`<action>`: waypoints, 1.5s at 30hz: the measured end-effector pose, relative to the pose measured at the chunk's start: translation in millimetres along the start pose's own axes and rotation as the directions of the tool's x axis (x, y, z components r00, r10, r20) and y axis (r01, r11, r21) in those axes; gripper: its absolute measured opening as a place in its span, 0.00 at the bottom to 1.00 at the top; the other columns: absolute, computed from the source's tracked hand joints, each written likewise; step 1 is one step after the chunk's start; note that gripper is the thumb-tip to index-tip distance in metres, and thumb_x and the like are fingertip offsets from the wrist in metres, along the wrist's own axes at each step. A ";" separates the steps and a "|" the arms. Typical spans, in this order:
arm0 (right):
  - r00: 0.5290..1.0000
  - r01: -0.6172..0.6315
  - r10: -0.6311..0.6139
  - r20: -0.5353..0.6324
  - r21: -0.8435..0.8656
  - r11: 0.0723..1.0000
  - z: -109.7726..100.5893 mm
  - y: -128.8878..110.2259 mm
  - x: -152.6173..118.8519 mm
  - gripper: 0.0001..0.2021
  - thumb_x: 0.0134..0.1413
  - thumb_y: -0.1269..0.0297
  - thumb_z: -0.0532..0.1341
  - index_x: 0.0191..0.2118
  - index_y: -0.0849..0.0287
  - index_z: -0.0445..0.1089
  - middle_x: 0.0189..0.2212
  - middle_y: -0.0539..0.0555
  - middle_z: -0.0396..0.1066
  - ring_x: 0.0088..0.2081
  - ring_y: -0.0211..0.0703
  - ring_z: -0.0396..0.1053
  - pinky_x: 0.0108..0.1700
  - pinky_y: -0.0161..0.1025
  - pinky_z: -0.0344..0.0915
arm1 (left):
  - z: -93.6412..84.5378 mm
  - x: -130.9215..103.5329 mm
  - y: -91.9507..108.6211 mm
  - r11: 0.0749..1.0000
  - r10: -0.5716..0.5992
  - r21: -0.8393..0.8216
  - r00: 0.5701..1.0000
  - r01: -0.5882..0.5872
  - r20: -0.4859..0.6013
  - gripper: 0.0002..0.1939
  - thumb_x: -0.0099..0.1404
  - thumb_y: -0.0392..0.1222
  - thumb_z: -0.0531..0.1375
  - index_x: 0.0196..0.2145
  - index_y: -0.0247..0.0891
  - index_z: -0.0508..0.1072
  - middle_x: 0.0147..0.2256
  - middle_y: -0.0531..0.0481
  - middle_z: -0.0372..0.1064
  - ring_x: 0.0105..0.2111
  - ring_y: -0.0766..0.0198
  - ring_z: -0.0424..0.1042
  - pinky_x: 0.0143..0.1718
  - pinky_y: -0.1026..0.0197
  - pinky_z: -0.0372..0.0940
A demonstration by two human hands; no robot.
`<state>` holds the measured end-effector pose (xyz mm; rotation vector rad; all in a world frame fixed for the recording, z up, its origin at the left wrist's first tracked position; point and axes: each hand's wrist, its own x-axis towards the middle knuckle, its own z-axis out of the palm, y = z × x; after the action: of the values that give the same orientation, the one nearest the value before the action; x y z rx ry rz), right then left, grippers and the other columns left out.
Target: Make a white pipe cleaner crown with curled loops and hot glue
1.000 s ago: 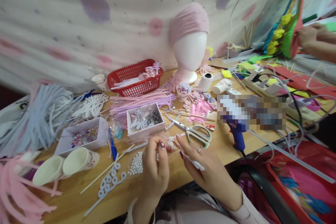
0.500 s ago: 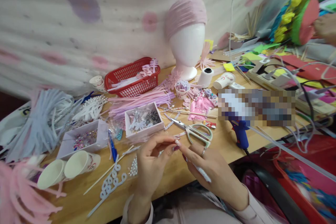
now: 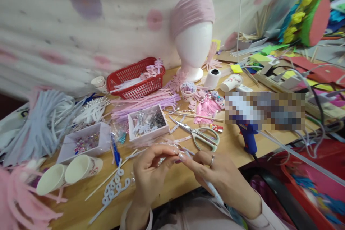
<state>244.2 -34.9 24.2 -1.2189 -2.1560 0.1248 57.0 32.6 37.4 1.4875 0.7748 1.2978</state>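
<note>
Both hands meet fingertip to fingertip low in the middle of the head view, over the table's front edge. My right hand [image 3: 222, 178], with a ring on one finger, is closed around a whitish pipe cleaner [image 3: 214, 191], whose fuzzy tail hangs out below the palm. My left hand [image 3: 152, 172] pinches at the same spot; fingers cover most of what lies between the tips. A curled pale pipe cleaner [image 3: 114, 187] rests on the table left of my left hand. Just beyond the hands are green-handled scissors [image 3: 206, 138], blades partly open.
Paper cups [image 3: 83, 169], a bead box [image 3: 86, 143], a white parts box [image 3: 148, 124] and a red basket [image 3: 136, 79] stand around. A foam head [image 3: 194, 43] wears a pink wrap. At right lie a blue glue gun [image 3: 249, 138] and a power strip [image 3: 280, 79].
My right hand has shifted slightly right, and more of the pipe cleaner shows below its palm. My left hand has moved slightly left. A person's hand at far right has left the view.
</note>
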 end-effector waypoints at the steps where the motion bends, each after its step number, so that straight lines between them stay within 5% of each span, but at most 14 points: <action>1: 1.000 0.005 -0.005 -0.003 -0.006 1.000 0.2 -0.8 1.3 0.31 0.65 0.78 0.49 0.70 0.51 0.51 0.27 0.47 0.66 0.25 0.37 0.64 0.26 0.32 0.58 | -1.3 -1.1 -0.4 0.999 0.035 0.023 0.999 -0.035 -0.002 0.09 0.59 0.30 0.69 0.33 0.44 0.81 0.30 0.56 0.81 0.30 0.67 0.80 0.34 0.70 0.74; 6: 0.999 0.035 -0.036 -0.003 -0.038 0.999 2.3 -5.9 8.2 0.31 0.67 0.76 0.50 0.72 0.50 0.47 0.28 0.48 0.68 0.26 0.37 0.66 0.27 0.32 0.61 | -11.7 -3.8 1.3 0.977 0.176 0.110 0.983 -0.182 0.056 0.08 0.61 0.30 0.67 0.33 0.43 0.80 0.30 0.55 0.81 0.31 0.65 0.79 0.34 0.66 0.74; 15: 0.996 0.042 -0.040 0.085 -0.031 0.999 7.2 -16.9 13.7 0.32 0.68 0.76 0.48 0.73 0.48 0.43 0.30 0.49 0.67 0.25 0.38 0.61 0.27 0.34 0.58 | -28.2 -9.7 3.6 0.970 0.164 0.168 0.982 -0.178 0.092 0.08 0.65 0.30 0.64 0.34 0.43 0.76 0.33 0.56 0.79 0.32 0.67 0.77 0.35 0.67 0.71; 22: 0.994 0.073 -0.071 0.086 -0.015 0.997 6.6 -22.5 21.9 0.33 0.67 0.78 0.47 0.73 0.49 0.41 0.28 0.48 0.63 0.26 0.40 0.60 0.26 0.35 0.56 | -31.2 -15.6 5.8 0.973 0.204 0.115 0.978 -0.199 -0.034 0.08 0.63 0.31 0.66 0.34 0.44 0.77 0.31 0.55 0.80 0.31 0.65 0.78 0.33 0.65 0.72; 28: 0.992 0.089 -0.087 0.090 -0.015 0.996 9.3 -26.3 25.4 0.32 0.66 0.79 0.49 0.71 0.49 0.48 0.30 0.49 0.65 0.27 0.40 0.62 0.27 0.34 0.58 | -39.3 -20.1 5.7 0.948 0.269 0.182 0.963 -0.262 -0.016 0.08 0.65 0.30 0.65 0.36 0.45 0.77 0.32 0.55 0.80 0.32 0.66 0.78 0.32 0.65 0.71; 36: 0.994 0.080 -0.079 0.079 -0.009 0.997 13.2 -32.7 30.4 0.33 0.65 0.79 0.49 0.72 0.48 0.47 0.29 0.49 0.66 0.27 0.39 0.63 0.28 0.33 0.59 | -42.5 -26.7 3.2 0.986 0.140 0.101 0.987 -0.132 -0.076 0.05 0.68 0.33 0.62 0.35 0.43 0.74 0.34 0.55 0.78 0.35 0.68 0.76 0.40 0.68 0.69; 41: 0.993 0.094 -0.092 0.073 -0.017 0.995 17.3 -34.6 31.1 0.37 0.64 0.80 0.50 0.73 0.44 0.42 0.31 0.50 0.67 0.28 0.41 0.64 0.30 0.35 0.61 | -41.5 -24.3 8.9 0.970 -0.069 -0.238 0.993 0.044 -0.099 0.04 0.67 0.40 0.64 0.34 0.43 0.74 0.31 0.56 0.79 0.28 0.71 0.76 0.30 0.73 0.70; 45: 0.992 0.093 -0.091 0.091 -0.012 0.996 19.5 -37.1 31.0 0.38 0.64 0.81 0.50 0.73 0.44 0.42 0.32 0.50 0.68 0.29 0.41 0.63 0.31 0.36 0.61 | -49.1 -21.6 13.7 0.957 -0.133 -0.274 0.982 0.092 -0.133 0.03 0.66 0.40 0.65 0.33 0.42 0.76 0.28 0.56 0.79 0.24 0.72 0.75 0.28 0.74 0.70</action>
<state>194.6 -26.8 38.3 -1.1403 -2.2915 0.1258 2.9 21.3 40.6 1.1251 0.7370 1.3791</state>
